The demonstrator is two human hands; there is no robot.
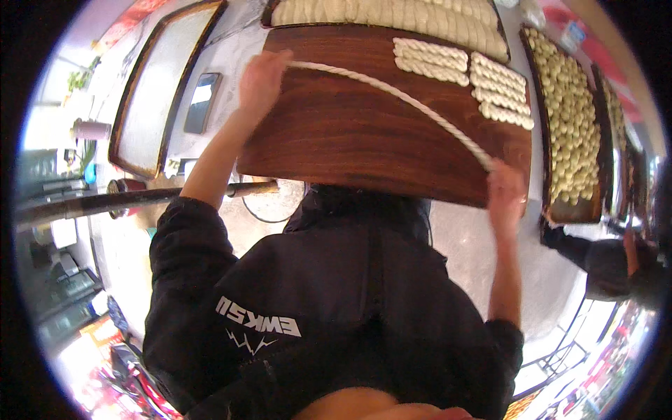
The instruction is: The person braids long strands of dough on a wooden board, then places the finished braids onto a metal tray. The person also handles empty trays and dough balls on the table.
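A long twisted dough rope [391, 90] arcs across a dark wooden board [357, 142]. Its far left end is in my left hand [261, 79], at the board's left edge. My right hand [506, 194] grips the other end near the front right corner of the board. The fingers of both hands are somewhat blurred. Towards the back right, two groups of braided dough pieces lie on the board: one group [430, 62] nearer the middle, another group [501, 92] by the right edge.
Behind the board is a tray of pale dough strips [383, 13]. A tray of small round dough pieces [569, 121] stands to the right, with another person [609, 262] nearby. On the left are a phone [202, 105], a dark-rimmed tray [152, 100] and a pole [131, 202].
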